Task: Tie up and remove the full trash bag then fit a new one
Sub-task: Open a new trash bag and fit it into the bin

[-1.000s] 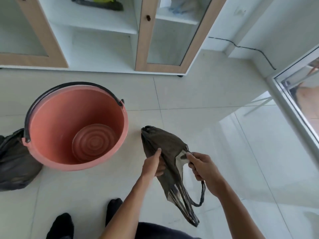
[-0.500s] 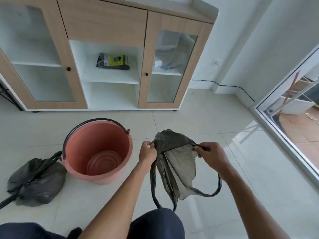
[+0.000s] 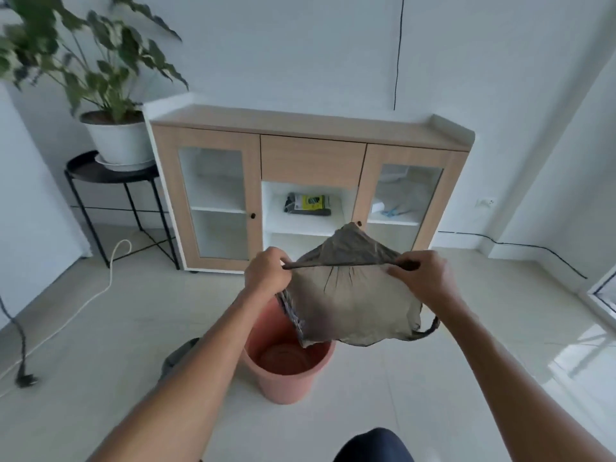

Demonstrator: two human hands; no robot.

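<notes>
A new dark translucent trash bag (image 3: 350, 305) hangs stretched between my two hands, its mouth edge pulled taut. My left hand (image 3: 266, 275) grips the bag's left side and my right hand (image 3: 421, 273) grips the right side. The bag hangs above the empty pink bucket (image 3: 286, 371), which stands on the tiled floor. My left forearm hides most of the full tied black bag (image 3: 178, 356), which lies on the floor left of the bucket.
A wooden cabinet (image 3: 310, 161) with glass doors stands against the wall ahead, a pack of bags (image 3: 308, 204) on its open shelf. A potted plant (image 3: 113, 135) sits on a black side table (image 3: 110, 175) at left. Cables (image 3: 66, 315) trail across the floor at left.
My view has lifted from the floor to the wall. Both hands raised the bag and pulled it wide open over the bucket.
</notes>
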